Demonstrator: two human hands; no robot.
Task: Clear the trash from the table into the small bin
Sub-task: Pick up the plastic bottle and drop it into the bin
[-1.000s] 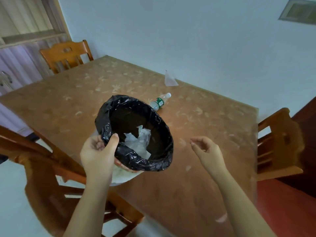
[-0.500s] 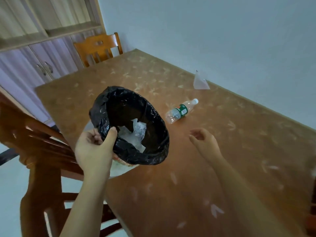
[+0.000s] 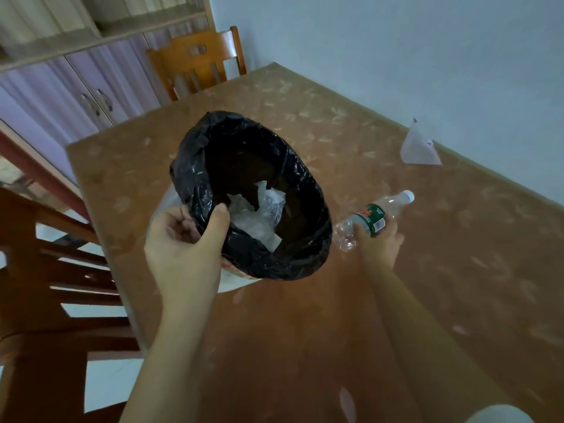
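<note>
Crumpled clear plastic [image 3: 259, 215] already lies inside the small bin [image 3: 293, 227], whose black-lined rim the left hand [image 3: 186, 245] pinches. The right hand [image 3: 380, 242] has its fingers clamped on the plastic bottle [image 3: 374, 216] on the tabletop [image 3: 457, 270]. A pale paper scrap [image 3: 419, 148] remains by the wall; nothing blocks the way.

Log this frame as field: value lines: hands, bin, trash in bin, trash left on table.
left hand: grips the rim of the small bin, thumb inside the liner
right hand: closed around the plastic bottle
small bin: black liner, tilted toward the camera, held over the table's near-left edge
in bin: crumpled clear plastic and paper
plastic bottle: clear, green label, white cap, on its side, right of the bin
table: white folded paper at far edge by the wall
</note>
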